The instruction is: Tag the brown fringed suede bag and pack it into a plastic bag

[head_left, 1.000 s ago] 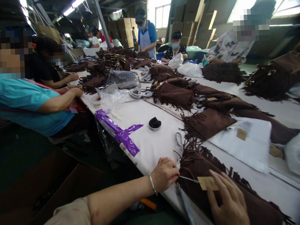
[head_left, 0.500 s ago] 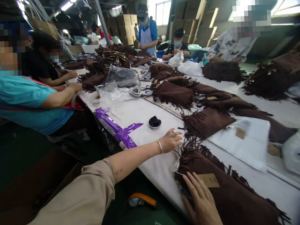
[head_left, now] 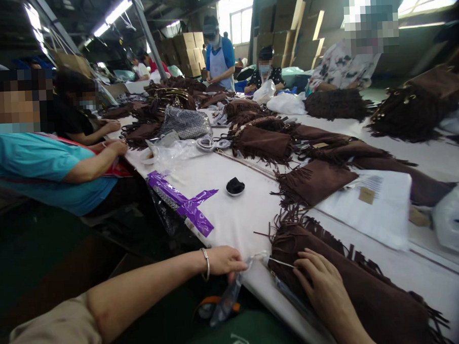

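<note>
My left hand [head_left: 226,261], a bracelet at its wrist, is closed on a clear plastic wrapper [head_left: 229,296] by the table's front edge. The wrapper hangs below the fingers, and part of it stretches toward a brown fringed bag [head_left: 372,297]. Bent over that bag is my right hand [head_left: 321,277], its fingertips drawn together at the end of a thin white string [head_left: 281,262]. The string runs straight from the bag's left edge to those fingers. The paper tag on this bag is out of sight at the right hand.
A small dish with black material [head_left: 235,186] and purple tape [head_left: 195,206] lie on the white table [head_left: 250,211]. More fringed bags [head_left: 317,181], a white sheet [head_left: 375,206] and a bubble-wrapped bundle [head_left: 185,122] are farther back. A co-worker in turquoise [head_left: 50,162] sits at left; several others work around.
My left hand has come back toward me and down, from open above the table to closed on the wrapper, pulling it out over the edge. My right hand's fingers have bent in, covering the tag.
</note>
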Demonstrator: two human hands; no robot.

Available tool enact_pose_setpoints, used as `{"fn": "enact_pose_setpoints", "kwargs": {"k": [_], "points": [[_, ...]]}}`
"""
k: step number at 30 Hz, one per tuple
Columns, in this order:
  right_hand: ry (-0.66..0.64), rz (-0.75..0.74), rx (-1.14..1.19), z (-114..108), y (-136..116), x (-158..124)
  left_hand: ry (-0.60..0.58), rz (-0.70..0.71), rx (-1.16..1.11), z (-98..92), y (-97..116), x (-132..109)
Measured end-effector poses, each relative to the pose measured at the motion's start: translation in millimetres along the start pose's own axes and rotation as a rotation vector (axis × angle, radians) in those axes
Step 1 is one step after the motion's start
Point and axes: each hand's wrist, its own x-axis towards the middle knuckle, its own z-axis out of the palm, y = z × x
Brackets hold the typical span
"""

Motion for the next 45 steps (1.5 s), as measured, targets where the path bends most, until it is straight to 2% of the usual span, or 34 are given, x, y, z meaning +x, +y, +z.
{"fn": "enact_pose_setpoints", "kwargs": {"k": [3, 6, 8, 10, 13, 16, 19, 22, 24, 27, 29, 32, 36, 40, 42, 45], "points": [[-0.058, 0.031, 0.057, -6.3, 3.9, 2.9, -0.038, -0.069, -0.109, 14.8, 4.5, 15.6], [-0.124, 0.046, 0.053, -6.8, 3.0, 0.2, -0.142, -0.134, -0.248, 25.0, 11.1, 29.6], [-0.162, 0.032, 0.021, -3.8, 2.0, -5.1, -0.23, -0.157, -0.349, 34.5, 18.4, 37.2], [-0.179, -0.009, -0.021, -0.2, 2.3, -11.3, -0.259, -0.203, -0.493, 48.9, 28.8, 44.9], [-0.215, -0.035, -0.073, 1.0, 6.1, -15.9, -0.104, -0.249, -0.66, 78.9, 47.5, 57.0], [-0.293, 0.063, -0.046, -4.5, 10.9, -11.9, 0.102, -0.229, -0.714, 108.6, 62.2, 64.7], [-0.348, 0.132, 0.02, -8.9, 9.5, -8.2, 0.213, -0.203, -0.721, 124.4, 66.5, 64.8], [-0.241, 0.112, -0.059, -3.4, -3.0, -13.5, 0.243, -0.149, -0.7, 123.9, 60.5, 61.4], [-0.144, 0.097, -0.156, 4.0, -15.1, -20.6, 0.214, -0.091, -0.669, 117.4, 52.8, 59.4], [-0.026, 0.09, -0.246, 12.6, -31.9, -29.7, 0.121, -0.03, -0.618, 101.3, 39.6, 55.4], [0.048, 0.099, -0.255, 14.7, -38.6, -31.8, 0.14, -0.023, -0.65, 87.1, 31.7, 50.2], [0.095, 0.111, -0.264, 16.1, -37.7, -29.7, 0.221, -0.049, -0.834, 65.5, 22.6, 39.8], [0.099, 0.054, -0.313, 18.4, -19.9, -25.0, 0.129, -0.064, -1.024, 53.2, 15.8, 32.8], [0.114, 0.031, -0.256, 13.2, -11.3, -25.4, -0.062, 0.054, -1.292, 62.5, 23.7, 47.5], [0.101, 0.013, -0.237, 9.0, -16.6, -28.7, -0.123, 0.159, -1.396, 66.8, 34.5, 62.4], [0.074, -0.018, -0.243, 5.9, -29.7, -35.4, -0.174, 0.249, -1.413, 65.7, 51.3, 88.2]]}}
